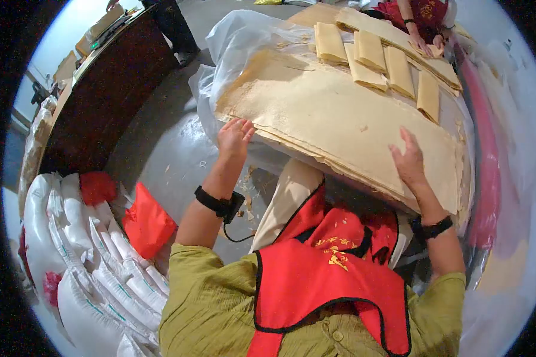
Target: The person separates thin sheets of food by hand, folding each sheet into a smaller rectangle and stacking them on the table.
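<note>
A stack of large, thin pale-yellow sheets [339, 113] with rough edges lies in front of me. At its near left corner is my left hand [234, 138], fingers bent and close together right at the sheets' edge; I cannot tell whether a sheet is between them. My right hand [408, 158] is over the near right part of the top sheet, its fingers spread and holding nothing. Folded strips of the same material, such as one folded strip [427, 95], lie across the far side of the stack.
Across the stack, another person's hands [423, 46] rest at a folded piece. Clear plastic sheeting [238, 37] hangs over the left side. White sacks [110, 276] and a red bag [147, 221] are at lower left. A dark-sided counter [110, 95] stands beyond, with a person's legs nearby.
</note>
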{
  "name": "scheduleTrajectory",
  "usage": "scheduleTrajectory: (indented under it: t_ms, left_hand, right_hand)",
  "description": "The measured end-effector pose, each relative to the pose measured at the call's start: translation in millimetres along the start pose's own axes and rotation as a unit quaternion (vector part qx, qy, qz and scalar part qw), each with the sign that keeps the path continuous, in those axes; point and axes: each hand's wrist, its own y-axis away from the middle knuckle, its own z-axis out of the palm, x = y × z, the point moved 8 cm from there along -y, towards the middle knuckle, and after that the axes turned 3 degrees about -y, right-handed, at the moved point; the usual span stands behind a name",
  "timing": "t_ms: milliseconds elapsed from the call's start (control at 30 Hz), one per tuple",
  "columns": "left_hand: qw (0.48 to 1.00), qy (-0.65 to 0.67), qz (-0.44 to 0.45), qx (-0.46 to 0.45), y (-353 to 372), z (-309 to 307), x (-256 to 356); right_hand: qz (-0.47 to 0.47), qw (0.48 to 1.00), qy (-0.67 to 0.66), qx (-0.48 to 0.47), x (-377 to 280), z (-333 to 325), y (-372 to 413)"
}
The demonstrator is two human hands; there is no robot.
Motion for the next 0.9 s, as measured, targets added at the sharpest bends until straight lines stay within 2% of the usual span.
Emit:
scheduleTrajectory:
  t_ms: [233, 333, 433, 533, 633, 733, 800, 867, 900]
  left_hand:
    - [0.999, 0.016, -0.002, 0.035, 3, -3, 8]
    - [0.999, 0.04, -0.008, 0.001, -6, -2, 3]
    - [1.0, 0.001, -0.028, 0.009, -14, 2, 1]
    - [0.992, -0.107, -0.053, -0.052, -15, 24, 4]
    - [0.968, -0.246, -0.022, -0.053, -25, 37, 15]
    - [0.953, -0.287, 0.003, -0.102, -36, 56, 23]
    - [0.971, -0.204, -0.012, -0.125, -24, 78, 36]
    - [0.978, -0.154, -0.022, -0.139, -17, 93, 38]
    - [0.979, -0.145, -0.023, -0.143, -18, 98, 34]
  right_hand:
    - [-0.015, 0.998, -0.016, -0.066, -29, 46, -11]
    - [-0.032, 0.995, -0.048, -0.082, -42, 54, -18]
    - [-0.048, 0.994, -0.037, -0.094, -55, 65, -29]
    - [-0.086, 0.99, -0.053, -0.098, -77, 77, -40]
    - [-0.135, 0.986, -0.047, -0.088, -99, 93, -51]
    - [-0.157, 0.979, -0.061, -0.119, -132, 109, -62]
    - [-0.168, 0.973, -0.091, -0.131, -163, 117, -70]
    - [-0.17, 0.976, -0.101, -0.093, -190, 125, -79]
    - [-0.129, 0.981, -0.09, -0.111, -196, 134, -86]
